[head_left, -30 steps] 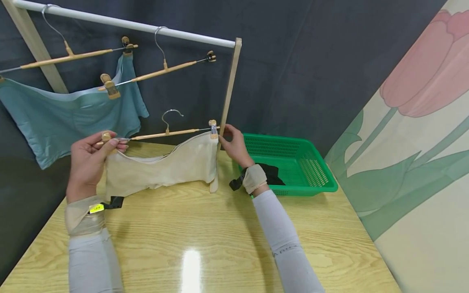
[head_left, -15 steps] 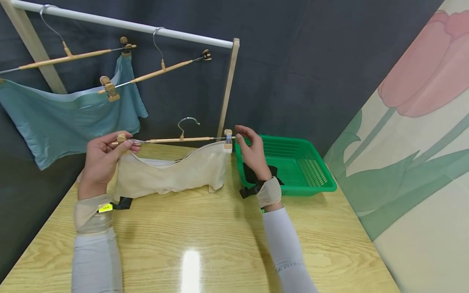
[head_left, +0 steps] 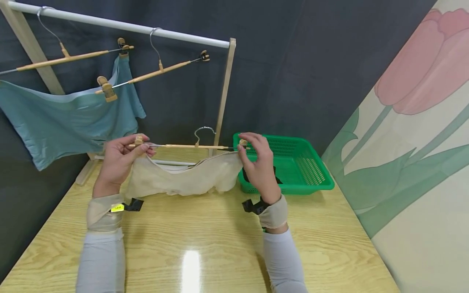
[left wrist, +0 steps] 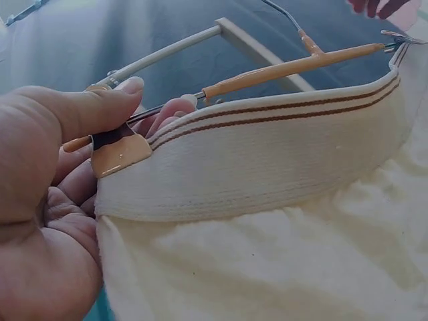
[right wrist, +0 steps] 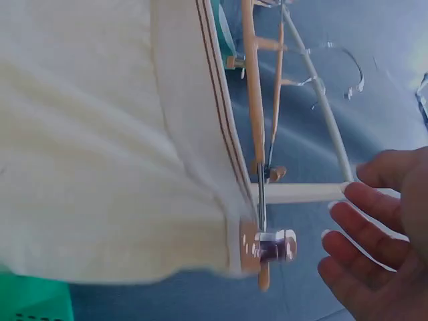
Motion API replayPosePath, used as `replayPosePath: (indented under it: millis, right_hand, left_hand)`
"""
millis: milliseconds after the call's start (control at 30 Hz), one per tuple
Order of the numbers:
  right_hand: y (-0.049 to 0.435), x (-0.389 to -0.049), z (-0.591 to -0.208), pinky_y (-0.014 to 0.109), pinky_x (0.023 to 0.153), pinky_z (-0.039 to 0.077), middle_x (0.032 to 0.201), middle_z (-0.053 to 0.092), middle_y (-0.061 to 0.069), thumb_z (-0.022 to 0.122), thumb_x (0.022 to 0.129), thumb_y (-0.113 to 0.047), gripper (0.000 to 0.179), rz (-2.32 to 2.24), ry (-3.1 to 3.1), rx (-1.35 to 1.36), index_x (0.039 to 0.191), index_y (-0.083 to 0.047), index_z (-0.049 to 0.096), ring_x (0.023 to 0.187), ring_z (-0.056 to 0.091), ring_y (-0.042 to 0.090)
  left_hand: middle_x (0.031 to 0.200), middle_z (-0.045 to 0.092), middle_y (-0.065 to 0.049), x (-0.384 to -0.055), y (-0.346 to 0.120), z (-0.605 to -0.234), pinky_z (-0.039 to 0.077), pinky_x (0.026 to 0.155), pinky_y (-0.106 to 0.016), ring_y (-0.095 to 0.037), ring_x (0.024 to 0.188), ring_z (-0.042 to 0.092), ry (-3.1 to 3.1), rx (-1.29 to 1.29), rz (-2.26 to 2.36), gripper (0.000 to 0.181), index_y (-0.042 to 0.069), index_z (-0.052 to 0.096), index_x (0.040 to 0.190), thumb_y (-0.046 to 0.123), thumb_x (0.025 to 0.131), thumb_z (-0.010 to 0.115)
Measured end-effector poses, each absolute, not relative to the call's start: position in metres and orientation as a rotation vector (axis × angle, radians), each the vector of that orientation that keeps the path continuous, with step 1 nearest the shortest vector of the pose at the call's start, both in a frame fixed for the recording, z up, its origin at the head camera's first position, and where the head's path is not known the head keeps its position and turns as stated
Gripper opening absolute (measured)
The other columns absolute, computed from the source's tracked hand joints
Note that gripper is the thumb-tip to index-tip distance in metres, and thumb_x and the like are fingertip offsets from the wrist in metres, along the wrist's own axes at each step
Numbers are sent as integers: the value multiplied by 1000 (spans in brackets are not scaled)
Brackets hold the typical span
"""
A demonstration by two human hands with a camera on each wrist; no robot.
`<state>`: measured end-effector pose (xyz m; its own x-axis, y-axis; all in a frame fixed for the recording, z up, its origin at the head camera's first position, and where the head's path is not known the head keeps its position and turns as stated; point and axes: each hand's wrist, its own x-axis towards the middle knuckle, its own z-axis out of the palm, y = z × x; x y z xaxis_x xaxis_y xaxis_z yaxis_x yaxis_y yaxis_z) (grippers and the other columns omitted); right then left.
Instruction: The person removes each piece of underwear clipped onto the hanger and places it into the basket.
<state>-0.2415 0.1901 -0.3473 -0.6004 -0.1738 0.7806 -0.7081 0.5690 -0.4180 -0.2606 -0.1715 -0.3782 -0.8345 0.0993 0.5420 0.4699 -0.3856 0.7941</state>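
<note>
A clip hanger (head_left: 183, 146) with a wooden bar and metal hook is held over the table by my left hand (head_left: 122, 160). My left thumb and fingers pinch its end around the left clip (left wrist: 120, 157). From both clips hangs a cream garment (head_left: 190, 177), its elastic waistband (left wrist: 267, 134) edged with two brown stripes. My right hand (head_left: 260, 167) overlaps the right clip (right wrist: 274, 246) in the head view. The right wrist view shows those fingers loosely bent and apart from that clip, which bites the waistband corner.
A rack with a white rail (head_left: 121, 24) stands at the back left. On it hang blue shorts (head_left: 73, 114) on one hanger and a bare clip hanger (head_left: 154, 72). At the right, a green basket (head_left: 311, 187) holds something black. A dark curtain (head_left: 293, 73) backs the table.
The hanger with the cream garment has moved right and slightly down, away from the rack's post. Both hands have shifted right, the right hand now standing in front of the basket.
</note>
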Motion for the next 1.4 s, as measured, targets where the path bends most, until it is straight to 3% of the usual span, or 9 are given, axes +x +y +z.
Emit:
replayPosePath:
  millis: [133, 233, 333, 500, 667, 1033, 1333, 1400]
  right_hand:
    - [180, -235, -346, 45, 89, 49, 128, 63, 16, 68, 98, -8, 31, 889, -2147, 768, 128, -3, 66, 112, 57, 31]
    - [173, -232, -346, 43, 98, 49, 130, 63, 14, 70, 97, -11, 35, 830, -2214, 798, 131, -5, 65, 122, 56, 29]
    - [168, -231, -349, 42, 102, 48, 129, 64, 11, 69, 98, -15, 36, 789, -2273, 797, 133, -7, 65, 120, 58, 27]
    - [168, -229, -352, 37, 86, 54, 114, 69, 8, 72, 96, -13, 31, 730, -2285, 781, 127, -9, 71, 102, 63, 23]
    - [173, -229, -352, 30, 71, 50, 102, 69, 9, 70, 95, -5, 22, 726, -2232, 842, 116, -5, 76, 86, 62, 20]
    - [183, -226, -347, 27, 64, 46, 102, 69, 8, 67, 96, 0, 23, 700, -2267, 921, 116, -5, 76, 74, 56, 15]
    - [187, -226, -343, 29, 66, 47, 100, 69, 9, 67, 96, 0, 20, 676, -2287, 916, 114, -2, 76, 74, 57, 17]
    - [188, -226, -342, 29, 66, 47, 100, 69, 10, 66, 97, -3, 20, 682, -2297, 915, 114, -2, 76, 74, 56, 17]
  left_hand:
    - [91, 78, -7, -261, -165, -377, 59, 80, -27, -15, 81, 76, -1582, -855, -2332, 17, -9, 68, 110, -12, 97, 57]
    - [91, 78, -7, -260, -159, -376, 60, 79, -27, -15, 81, 76, -1586, -884, -2320, 17, -6, 70, 108, -11, 97, 58]
    - [90, 78, -8, -260, -152, -375, 60, 77, -27, -15, 80, 76, -1582, -890, -2322, 17, -4, 71, 106, -11, 97, 59]
    - [88, 78, -7, -259, -139, -376, 60, 76, -28, -14, 77, 76, -1600, -890, -2313, 14, -9, 69, 104, -13, 96, 59]
    - [91, 78, -8, -260, -130, -377, 60, 76, -29, -15, 78, 76, -1604, -945, -2325, 13, -12, 68, 105, -13, 96, 59]
    - [96, 78, -7, -259, -127, -377, 60, 78, -29, -15, 82, 76, -1642, -1001, -2315, 23, -1, 72, 108, -15, 95, 59]
    - [98, 77, -8, -258, -124, -377, 60, 79, -30, -18, 83, 77, -1652, -1028, -2298, 16, -19, 63, 108, -18, 92, 60]
    - [98, 77, -7, -257, -124, -375, 60, 79, -30, -17, 84, 77, -1671, -1037, -2290, 16, -15, 65, 107, -17, 92, 61]
